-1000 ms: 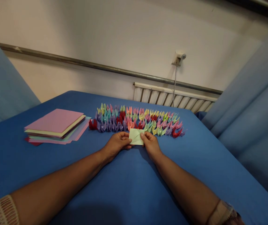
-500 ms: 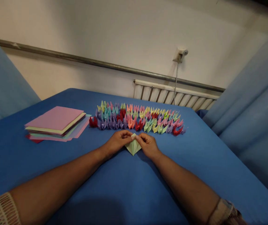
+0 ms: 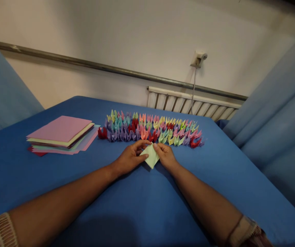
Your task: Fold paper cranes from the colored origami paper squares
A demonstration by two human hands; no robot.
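A small pale green folded paper lies between my two hands on the blue cloth. My left hand pinches its left edge with curled fingers. My right hand pinches its upper right corner. Just beyond my hands stand rows of several small folded paper cranes in purple, red, pink, yellow and green.
A stack of coloured paper sheets, pink on top, lies at the left of the cloth. Blue curtains hang at the right and far left. A metal rail, a bed rail and a wall socket with cable are behind.
The green paper went from a flat rectangle to a narrower folded diamond shape. My hands stayed at the same spot, shifting their fingers along its edges.
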